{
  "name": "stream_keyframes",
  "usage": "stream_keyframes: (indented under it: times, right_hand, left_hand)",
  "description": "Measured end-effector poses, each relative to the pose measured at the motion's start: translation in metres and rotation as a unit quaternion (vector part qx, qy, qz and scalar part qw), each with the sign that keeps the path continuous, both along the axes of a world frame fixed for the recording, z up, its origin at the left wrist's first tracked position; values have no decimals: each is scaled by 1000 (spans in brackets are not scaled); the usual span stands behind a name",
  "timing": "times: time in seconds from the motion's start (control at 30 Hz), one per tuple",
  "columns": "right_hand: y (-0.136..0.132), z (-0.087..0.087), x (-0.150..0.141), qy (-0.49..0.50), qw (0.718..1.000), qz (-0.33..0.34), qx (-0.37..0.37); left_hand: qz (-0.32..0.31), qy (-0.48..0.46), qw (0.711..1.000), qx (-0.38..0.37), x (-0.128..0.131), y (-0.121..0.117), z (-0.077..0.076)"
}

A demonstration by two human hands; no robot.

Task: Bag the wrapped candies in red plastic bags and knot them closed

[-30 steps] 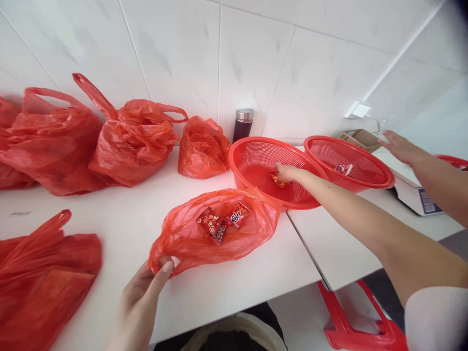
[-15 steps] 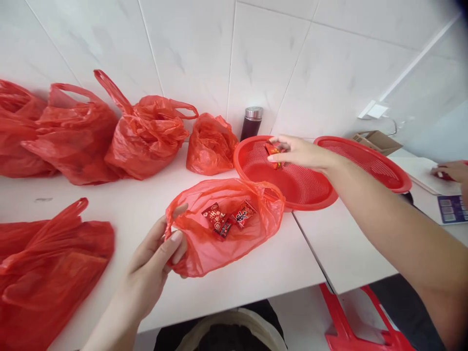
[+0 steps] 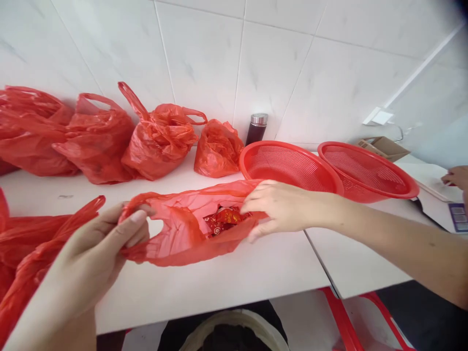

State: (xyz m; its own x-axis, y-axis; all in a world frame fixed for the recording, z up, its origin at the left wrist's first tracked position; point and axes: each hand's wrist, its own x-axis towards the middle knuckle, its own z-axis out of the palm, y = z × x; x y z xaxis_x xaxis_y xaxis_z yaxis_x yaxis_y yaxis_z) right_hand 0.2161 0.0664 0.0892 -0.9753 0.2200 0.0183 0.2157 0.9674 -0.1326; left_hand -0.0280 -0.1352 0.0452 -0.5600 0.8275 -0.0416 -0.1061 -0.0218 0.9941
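A thin red plastic bag [image 3: 179, 234] lies open on the white counter [image 3: 219, 282] in front of me. Small red wrapped candies [image 3: 223, 219] show inside it. My left hand [image 3: 98, 253] pinches the bag's left handle, fingers closed on the plastic. My right hand [image 3: 281, 209] grips the bag's right rim, fingers curled over the edge. Just behind my right hand stands a red mesh basket [image 3: 288, 165], with a second red basket [image 3: 369, 170] to its right.
Several filled red bags [image 3: 161, 141] line the tiled wall at the back, and another [image 3: 22, 243] lies at the left. A dark flask [image 3: 257, 128] stands by the wall. Another person's hand [image 3: 455, 178] is at a white scale at the far right. A red stool [image 3: 347, 321] sits below.
My right hand left the basket with a candy and came down to the bag's right rim. My left hand shifted to the bag's handle and pulled the bag wider.
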Motion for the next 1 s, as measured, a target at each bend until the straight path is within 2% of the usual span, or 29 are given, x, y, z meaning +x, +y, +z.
stream_keyframes:
  times: [0.07, 0.1, 0.17, 0.2, 0.27, 0.33, 0.37, 0.43, 0.53, 0.63, 0.7, 0.77, 0.83, 0.93, 1.0]
  right_hand:
    - [9, 18, 17, -76, 989, 60, 108]
    - [12, 28, 23, -77, 982, 65, 160]
    - [16, 49, 30, -16, 973, 49, 225]
    - [17, 60, 30, 45, 970, 39, 234]
    - [16, 84, 24, 188, 959, 10, 213]
    - [15, 104, 14, 262, 951, -26, 164]
    - [16, 112, 8, 266, 954, -42, 133]
    - [18, 122, -2, 271, 958, -67, 59]
    - [21, 125, -12, 349, 928, -86, -101]
    - [20, 122, -20, 354, 903, -72, -234]
    - [20, 120, -26, 377, 885, -60, -265]
    - [21, 117, -31, 400, 874, -54, -272]
    - [23, 115, -36, 387, 875, -54, -285]
    - [25, 110, -41, 374, 874, -58, -305]
    - [25, 107, -44, 365, 876, -48, -313]
  left_hand:
    - [43, -3, 998, 35, -9, 1, 3]
    - [56, -7, 997, 52, -12, 3, 7]
    - [63, -1, 992, 110, -19, 13, 20]
    - [65, 13, 985, 157, -23, 20, 29]
    - [94, 70, 958, 264, -28, 37, 52]
    - [139, 143, 926, 321, -30, 54, 76]
    - [144, 169, 923, 315, -30, 62, 88]
    - [118, 194, 936, 267, -27, 75, 106]
    - [70, 206, 964, 154, -22, 84, 118]
    - [20, 176, 981, 75, -19, 87, 115]
    - [-33, 132, 987, 82, -17, 86, 110]
    - [-64, 130, 985, 97, -13, 85, 107]
    - [-61, 176, 978, 90, -6, 83, 108]
    - [0, 283, 958, 55, 3, 83, 116]
    - [-28, 284, 955, 77, 7, 86, 123]
